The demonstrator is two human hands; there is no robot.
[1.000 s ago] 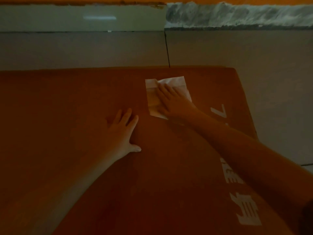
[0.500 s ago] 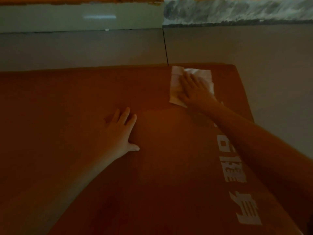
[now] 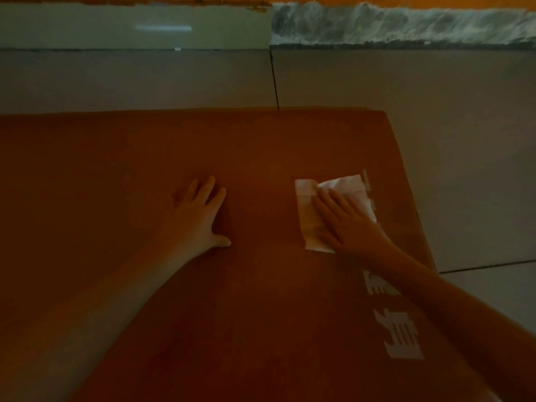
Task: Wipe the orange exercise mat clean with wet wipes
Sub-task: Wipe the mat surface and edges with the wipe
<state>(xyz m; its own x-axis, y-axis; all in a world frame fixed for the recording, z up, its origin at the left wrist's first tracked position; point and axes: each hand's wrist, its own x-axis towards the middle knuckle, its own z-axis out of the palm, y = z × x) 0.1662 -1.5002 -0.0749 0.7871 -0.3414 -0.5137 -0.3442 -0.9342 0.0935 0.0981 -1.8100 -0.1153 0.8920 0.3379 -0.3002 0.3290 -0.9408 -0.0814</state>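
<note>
The orange exercise mat (image 3: 261,146) fills most of the head view, its far edge and right edge visible. A white wet wipe (image 3: 307,216) lies flat on the mat near the right edge. My right hand (image 3: 348,224) presses on the wipe with straight fingers and covers its right part. My left hand (image 3: 200,216) rests flat on the bare mat to the left of the wipe, fingers spread. White printed characters (image 3: 401,335) run along the mat's right side, partly hidden by my right forearm.
Grey floor tiles (image 3: 464,140) surround the mat beyond its far and right edges. A wall base (image 3: 400,24) with a pale skirting strip runs along the top of the view. The light is dim.
My right hand slid the wipe right toward the mat's far right corner, then pulled it back toward me along the right edge. My left hand stayed in place.
</note>
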